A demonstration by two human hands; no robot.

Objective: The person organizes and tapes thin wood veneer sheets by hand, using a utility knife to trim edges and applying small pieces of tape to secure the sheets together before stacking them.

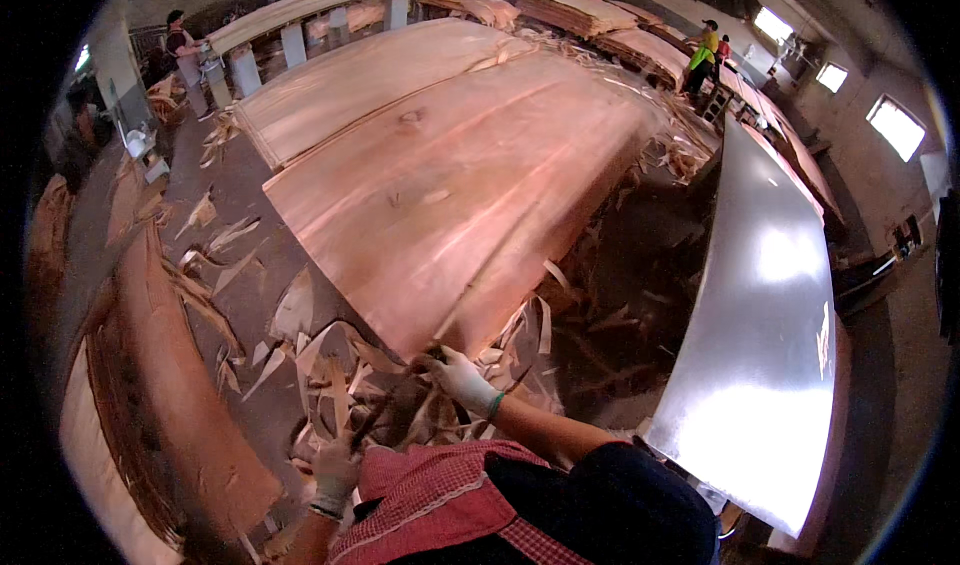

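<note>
A large reddish wood veneer sheet (430,205) lies on top of a stack in front of me, its near corner pointing toward my body. At that corner my right hand (465,382), in a pale glove with a green cuff, is closed on the sheet's edge. Lower and to the left, my left hand (335,470), also gloved, is held beside my red checked apron (430,490). Its fingers look curled, with a dark narrow piece extending up from them; blur hides what it is. Torn veneer strips (340,385) lie heaped below the corner.
A shiny metal-topped table (760,345) stands close on my right. Stacked veneer (185,395) curves along my left. Scraps litter the floor (240,285). One person (185,60) stands far left, another in a bright vest (703,60) far right, among more veneer stacks (570,13).
</note>
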